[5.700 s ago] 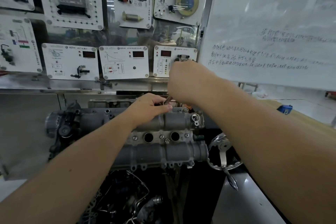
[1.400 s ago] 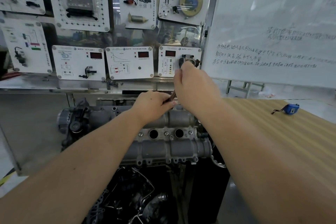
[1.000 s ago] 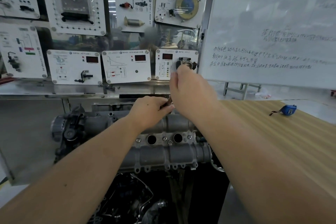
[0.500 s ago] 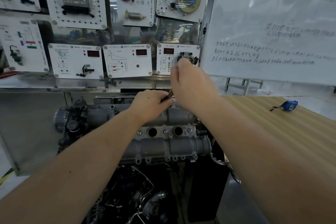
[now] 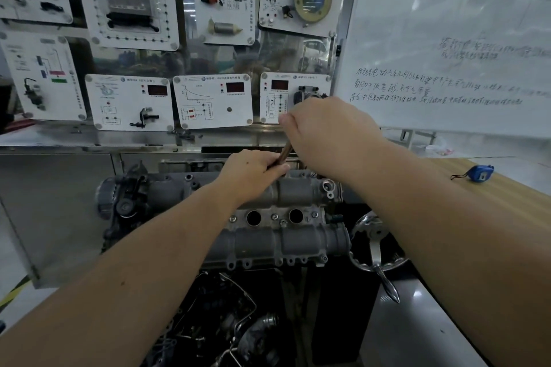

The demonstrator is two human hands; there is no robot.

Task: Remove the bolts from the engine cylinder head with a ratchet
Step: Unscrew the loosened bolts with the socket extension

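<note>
My left hand (image 5: 253,171) grips the ratchet (image 5: 283,155) low, at the head (image 5: 286,235). My right hand (image 5: 325,131) grasps its upper end.

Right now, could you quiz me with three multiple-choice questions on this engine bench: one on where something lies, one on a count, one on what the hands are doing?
1. Where is the blue tape measure?
A. on the wooden table, far right
B. on the cylinder head
C. hung on the whiteboard

2. How many round dark holes show in the cylinder head, just right of the left forearm?
A. none
B. two
C. five

3. What is the left hand doing?
A. lying flat and open
B. gripping the ratchet
C. holding the tape measure

Answers: 1 A, it sits on the wood by the right arm. 2 B, two openings lie side by side. 3 B, its fingers curl round the tool below the right hand.
</note>
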